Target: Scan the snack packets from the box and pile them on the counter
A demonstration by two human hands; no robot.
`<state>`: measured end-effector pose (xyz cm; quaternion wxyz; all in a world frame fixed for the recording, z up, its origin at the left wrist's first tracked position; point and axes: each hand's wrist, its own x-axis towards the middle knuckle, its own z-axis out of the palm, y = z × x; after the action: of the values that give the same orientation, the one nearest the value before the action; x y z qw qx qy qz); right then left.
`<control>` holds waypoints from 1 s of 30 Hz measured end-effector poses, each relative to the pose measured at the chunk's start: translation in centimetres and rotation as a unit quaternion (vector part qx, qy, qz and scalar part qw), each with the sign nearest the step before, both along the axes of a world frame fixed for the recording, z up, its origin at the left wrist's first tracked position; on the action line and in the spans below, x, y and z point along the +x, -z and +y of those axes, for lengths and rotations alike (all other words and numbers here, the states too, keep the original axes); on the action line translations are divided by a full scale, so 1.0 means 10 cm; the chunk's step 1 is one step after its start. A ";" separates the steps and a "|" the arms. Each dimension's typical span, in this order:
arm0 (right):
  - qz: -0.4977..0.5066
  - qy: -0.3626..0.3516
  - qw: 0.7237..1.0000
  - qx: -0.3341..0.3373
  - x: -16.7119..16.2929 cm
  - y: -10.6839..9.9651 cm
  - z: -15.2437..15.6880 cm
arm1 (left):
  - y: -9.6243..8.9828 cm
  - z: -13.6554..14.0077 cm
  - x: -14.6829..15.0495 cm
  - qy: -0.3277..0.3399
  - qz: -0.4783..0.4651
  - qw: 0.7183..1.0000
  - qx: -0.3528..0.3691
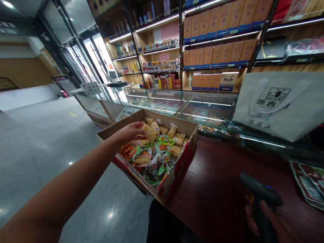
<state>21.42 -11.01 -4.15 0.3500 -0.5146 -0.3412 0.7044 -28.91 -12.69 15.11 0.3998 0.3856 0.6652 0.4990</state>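
Observation:
My left hand [132, 132] is over the far left part of a cardboard box [164, 189] of wrapped snacks. Its fingers and thumb curl around the edge of a pale yellow snack packet [151, 132]; the fingertips are partly hidden. Around it lie more puffed yellow packets [179, 139], orange packets [128, 152] and dark packets with green print [153, 172]. At the lower right, my right hand [254, 216] grips the handle of a dark barcode scanner [262, 190], which is held above the table and points away from me to the left.
The box sits at the left edge of a dark red wooden table [210, 182]. Glass display counters [157, 101] stand behind it. A white paper bag [275, 104] is at the right, with flat printed packets [310, 184] near it. Shelves hold orange boxes [212, 55]. Grey floor [63, 135] lies left.

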 end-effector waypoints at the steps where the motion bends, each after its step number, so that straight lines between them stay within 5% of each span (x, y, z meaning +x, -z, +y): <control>1: 0.005 0.003 1.000 0.006 -0.02 -0.02 0.00 | -0.03 -0.04 0.08 0.001 -0.025 1.000 0.012; 12: 0.068 0.074 0.993 0.066 -0.18 -0.27 -0.24 | -0.30 -0.45 1.58 0.088 -0.071 0.988 0.100; 23: 0.079 0.188 0.960 0.193 -0.02 -0.86 -0.52 | 0.45 -0.40 3.10 0.107 -0.398 0.911 -0.006; 27: 0.069 0.216 0.954 0.194 0.03 -0.92 -0.55 | 0.62 -0.47 3.49 0.132 -0.440 0.888 -0.029; 30: 0.061 0.228 0.955 0.177 0.08 -0.89 -0.57 | 0.70 -0.53 3.63 0.147 -0.411 0.899 -0.040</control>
<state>22.23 -16.76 4.73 0.6072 -0.4648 -0.3123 0.5637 7.41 -17.96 8.15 0.7213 0.2237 0.3972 0.5214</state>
